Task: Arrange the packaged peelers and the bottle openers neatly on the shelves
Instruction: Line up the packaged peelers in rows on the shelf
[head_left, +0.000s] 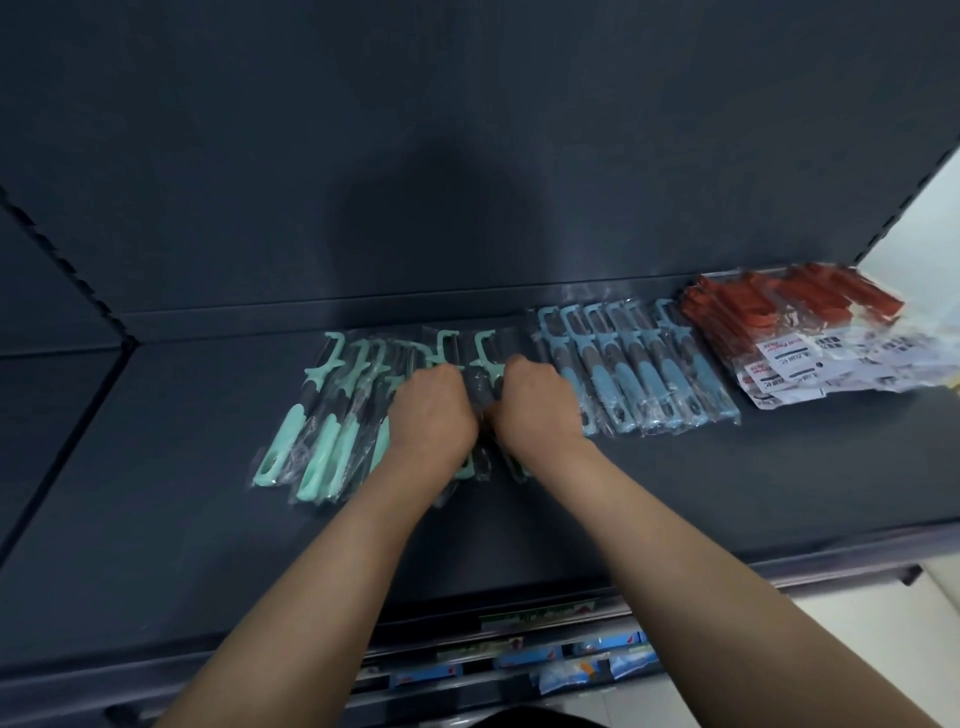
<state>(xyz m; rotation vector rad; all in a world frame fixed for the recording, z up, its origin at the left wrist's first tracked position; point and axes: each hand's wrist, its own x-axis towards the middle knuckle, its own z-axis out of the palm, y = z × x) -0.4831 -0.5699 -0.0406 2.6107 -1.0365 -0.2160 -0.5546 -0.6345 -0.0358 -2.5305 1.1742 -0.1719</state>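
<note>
Mint-green packaged peelers (322, 441) lie in a loose overlapping row on the dark shelf (156, 545). My left hand (434, 410) and my right hand (535, 405) sit side by side over the right end of that row, fingers curled round the packs of mint-green peelers between them (480, 374). To the right, blue packaged peelers (639, 374) lie in a tidy row. Further right is a heap of red items in clear packs with white labels (810, 332).
The shelf's back panel (467, 156) rises just behind the rows. The shelf's front edge (519, 613) carries price labels, with small packaged goods hanging below (571, 670). A white floor shows at the far right (914, 218).
</note>
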